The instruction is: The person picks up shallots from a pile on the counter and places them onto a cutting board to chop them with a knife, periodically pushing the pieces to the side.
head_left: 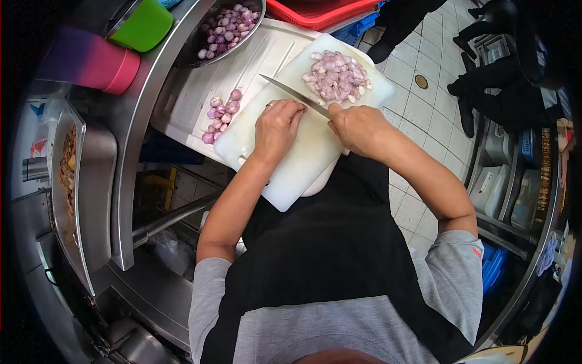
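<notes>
Metal knife [291, 91] in curled right hand [362, 129]

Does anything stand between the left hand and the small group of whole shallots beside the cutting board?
Nothing visible does: between the left hand and the whole shallots there is only a bare stretch of the cutting board. The knife, held in the right hand, is off that path.

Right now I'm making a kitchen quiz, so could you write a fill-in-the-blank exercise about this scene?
1. The right hand grips the ____.
2. The loose shallots lie to the ____ of the left hand.
3. The person's apron is ____.
4. The plastic basket at the view's top edge is ____.

Missing words: knife; left; black; red.
</notes>
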`<state>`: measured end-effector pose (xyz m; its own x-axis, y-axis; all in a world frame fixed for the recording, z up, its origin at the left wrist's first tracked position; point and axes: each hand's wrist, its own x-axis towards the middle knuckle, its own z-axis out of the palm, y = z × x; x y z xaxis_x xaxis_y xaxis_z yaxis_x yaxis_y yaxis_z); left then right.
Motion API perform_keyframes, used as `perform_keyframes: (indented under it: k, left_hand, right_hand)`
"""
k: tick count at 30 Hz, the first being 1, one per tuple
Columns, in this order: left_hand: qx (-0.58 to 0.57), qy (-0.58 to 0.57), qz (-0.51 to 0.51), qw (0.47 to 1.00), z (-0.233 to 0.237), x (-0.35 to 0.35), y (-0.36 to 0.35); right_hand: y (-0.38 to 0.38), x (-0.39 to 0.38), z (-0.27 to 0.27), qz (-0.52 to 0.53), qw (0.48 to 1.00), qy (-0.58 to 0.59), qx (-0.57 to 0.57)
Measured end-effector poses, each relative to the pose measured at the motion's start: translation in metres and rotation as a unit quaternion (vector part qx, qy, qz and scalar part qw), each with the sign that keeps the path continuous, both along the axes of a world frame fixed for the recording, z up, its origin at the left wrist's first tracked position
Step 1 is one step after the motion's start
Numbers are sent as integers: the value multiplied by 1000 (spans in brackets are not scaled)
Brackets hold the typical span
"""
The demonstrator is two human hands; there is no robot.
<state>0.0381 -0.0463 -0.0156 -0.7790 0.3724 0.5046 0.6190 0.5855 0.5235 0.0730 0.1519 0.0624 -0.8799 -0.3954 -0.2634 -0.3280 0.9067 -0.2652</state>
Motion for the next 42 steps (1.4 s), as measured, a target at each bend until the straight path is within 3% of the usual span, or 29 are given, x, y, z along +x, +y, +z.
perform_keyframes:
  k: [4,6,12,17,24,27,33,38,42]
  left_hand:
    - [1,-5,7,1000,-1,1,0]
    - [5,-1,5,1000,-1,1,0]
    - [0,-4,4,1000,-3,1,0]
    - [-1,5,6,1000,0,0,0]
    - [-4,0,10,1000,-3,1,0]
    - [1,7,12,1000,-2,1,0]
    - [7,-4,8,1000,-3,1,0]
    - [6,3,13,1000,-4,1,1]
    - [10,11,4,1000,-4,0,-1]
  right_hand:
    - [-1,7,-16,0,1000,27,-11]
    - [-8,6,-34,-49,996,56,-56]
    - [1,3,0,0,999,24,-26]
    - [-6,5,-30,-31,998,39,-47]
    - [0,4,-5,-2,999,31,-41]
    - [-9,7,-33,-35,995,67,-65]
    - [-2,2,-5,-13,999,22,-26]
    - [-7,8,-35,-38,996,47,-61]
    - [-1,1,-20,-8,998,37,-53]
